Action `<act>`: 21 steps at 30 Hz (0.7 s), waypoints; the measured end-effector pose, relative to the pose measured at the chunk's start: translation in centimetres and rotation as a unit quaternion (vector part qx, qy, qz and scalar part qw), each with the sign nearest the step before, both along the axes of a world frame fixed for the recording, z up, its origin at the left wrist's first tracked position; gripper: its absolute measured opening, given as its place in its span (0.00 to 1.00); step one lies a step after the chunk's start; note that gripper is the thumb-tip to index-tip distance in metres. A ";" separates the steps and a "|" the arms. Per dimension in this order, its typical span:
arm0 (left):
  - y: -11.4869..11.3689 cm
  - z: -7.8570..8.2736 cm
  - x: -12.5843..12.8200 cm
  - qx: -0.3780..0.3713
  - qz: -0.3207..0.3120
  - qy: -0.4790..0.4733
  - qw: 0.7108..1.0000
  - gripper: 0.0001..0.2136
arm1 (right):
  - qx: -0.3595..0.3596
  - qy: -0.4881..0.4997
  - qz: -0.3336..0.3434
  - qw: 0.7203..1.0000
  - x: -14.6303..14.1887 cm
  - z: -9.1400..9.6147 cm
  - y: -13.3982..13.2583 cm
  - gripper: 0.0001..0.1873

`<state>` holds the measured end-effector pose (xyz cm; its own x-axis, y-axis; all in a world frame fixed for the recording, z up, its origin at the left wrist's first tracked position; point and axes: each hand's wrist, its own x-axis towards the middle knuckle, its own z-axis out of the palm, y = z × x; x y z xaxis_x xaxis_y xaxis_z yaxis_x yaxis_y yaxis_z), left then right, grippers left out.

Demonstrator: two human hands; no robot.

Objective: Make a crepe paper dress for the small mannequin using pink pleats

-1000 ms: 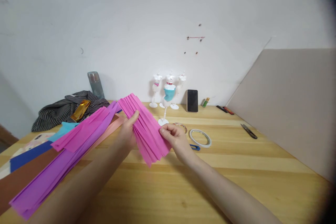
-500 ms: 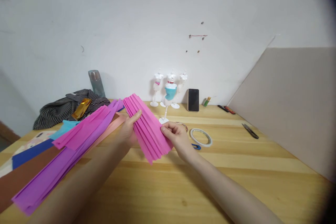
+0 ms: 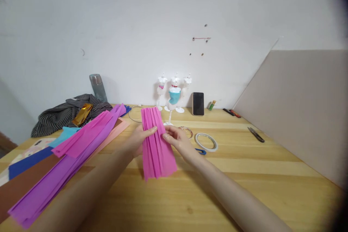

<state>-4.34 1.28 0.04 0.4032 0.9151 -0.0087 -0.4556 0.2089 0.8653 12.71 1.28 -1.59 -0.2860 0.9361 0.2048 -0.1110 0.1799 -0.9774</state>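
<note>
Between my hands, above the wooden table (image 3: 187,199), is a pleated piece of pink crepe paper (image 3: 157,156), its folds running roughly upright. My left hand (image 3: 140,139) grips its left side, thumb across the front and fingers hidden behind. The right edge is pinched by my right hand (image 3: 178,139), thumb in front. Just behind the paper stands a small white dress form (image 3: 174,96) with a turquoise wrap. Two more small dress forms, one with a pink band (image 3: 161,87) and a plain one (image 3: 186,86), flank it near the wall.
Left lie purple crepe paper (image 3: 54,185), pink strips (image 3: 84,130), brown paper (image 3: 29,177) and a striped cloth (image 3: 59,114) beside a flask (image 3: 98,87). Right are a tape roll (image 3: 206,142), a blue clip (image 3: 200,151), a phone (image 3: 198,103) and snips (image 3: 256,135).
The pleated pink paper has turned from a slant to nearly upright and come slightly lower. My right hand has shifted up its right edge, nearer my left hand.
</note>
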 end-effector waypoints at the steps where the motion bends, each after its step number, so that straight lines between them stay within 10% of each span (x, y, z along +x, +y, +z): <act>1: -0.2 0.1 0.2 0.007 -0.001 0.010 1.000 0.14 | -0.003 0.007 0.010 1.000 -0.1 0.0 0.0 0.17; 11: -0.2 -0.6 0.2 0.009 -0.045 0.009 0.999 0.17 | -0.058 0.039 -0.082 0.994 0.6 0.1 0.8 0.16; 21: 0.0 -2.3 1.4 -0.016 0.007 0.019 1.000 0.14 | -0.108 -0.026 -0.008 0.994 0.8 0.2 0.7 0.16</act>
<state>-2.96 1.27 -2.26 0.3888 0.9198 -0.0522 -0.4264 0.2299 0.8748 13.50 1.99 -1.40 -0.2748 0.9613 -0.0166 -0.0575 -0.0337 -0.9978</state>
